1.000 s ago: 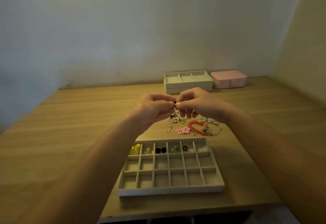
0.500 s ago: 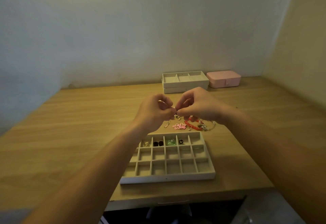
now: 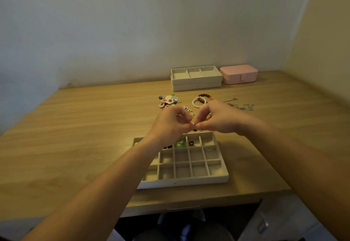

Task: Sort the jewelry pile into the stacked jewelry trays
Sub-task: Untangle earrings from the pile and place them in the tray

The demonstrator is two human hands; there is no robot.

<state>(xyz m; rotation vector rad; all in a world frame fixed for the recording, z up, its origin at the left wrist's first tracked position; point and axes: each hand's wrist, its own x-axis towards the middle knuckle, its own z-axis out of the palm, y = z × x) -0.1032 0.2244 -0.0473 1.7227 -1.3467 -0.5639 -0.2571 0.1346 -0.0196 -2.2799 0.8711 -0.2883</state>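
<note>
A beige grid tray (image 3: 217, 177) lies near the table's front edge; its back row holds a green piece (image 3: 180, 143), a dark round piece (image 3: 191, 143) and others partly hidden by my left wrist. My left hand (image 3: 171, 123) and my right hand (image 3: 217, 118) meet above the tray's back rim, both pinching one tiny jewelry piece (image 3: 193, 125) between their fingertips. Behind them lies the jewelry pile: a flower brooch cluster (image 3: 169, 100), a pearl bracelet (image 3: 198, 102), a dark bead bracelet (image 3: 205, 95) and thin chains (image 3: 239, 105).
Two stacked beige trays (image 3: 197, 83) stand at the back by the wall, with a pink jewelry box (image 3: 239, 74) to their right. The wooden table's front edge (image 3: 189, 205) is just below the grid tray. A wall closes the right side.
The view has tilted up, so more of the pile behind my hands shows. Both hands stay pinched together on the small piece, now lower, over the tray's back rim.
</note>
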